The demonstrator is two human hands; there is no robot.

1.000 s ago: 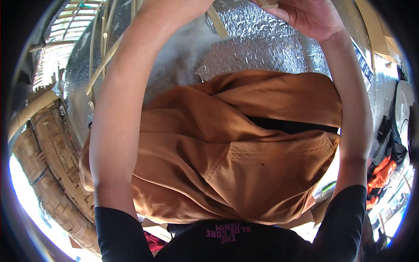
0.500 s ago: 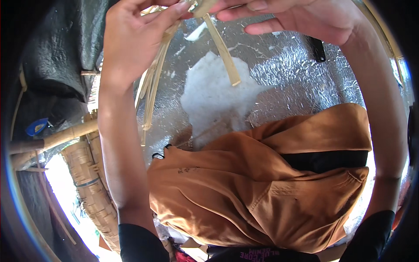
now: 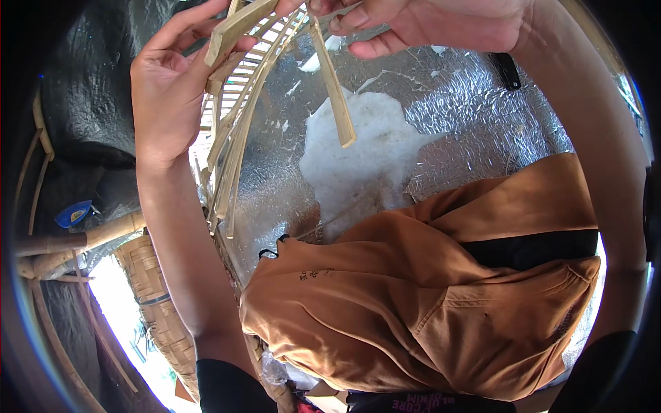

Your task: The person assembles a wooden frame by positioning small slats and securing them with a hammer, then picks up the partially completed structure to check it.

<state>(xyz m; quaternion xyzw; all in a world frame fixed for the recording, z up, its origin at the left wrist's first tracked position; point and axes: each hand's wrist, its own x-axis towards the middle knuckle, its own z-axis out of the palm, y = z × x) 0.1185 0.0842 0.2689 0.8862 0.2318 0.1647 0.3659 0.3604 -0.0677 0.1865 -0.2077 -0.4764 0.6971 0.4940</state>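
Brown garment lies nearest. Beyond it, the left hand has its fingers clamped on a bamboo strip near the view's upper edge, apparently steadying it. Right hand adjacent; its grip cannot be determined. Silver sheet lies behind.

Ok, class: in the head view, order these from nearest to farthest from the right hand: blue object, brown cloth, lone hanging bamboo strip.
1. Bamboo strip: upper end by the right hand.
2. Brown cloth: spread below the hand.
3. Blue object: at far left.
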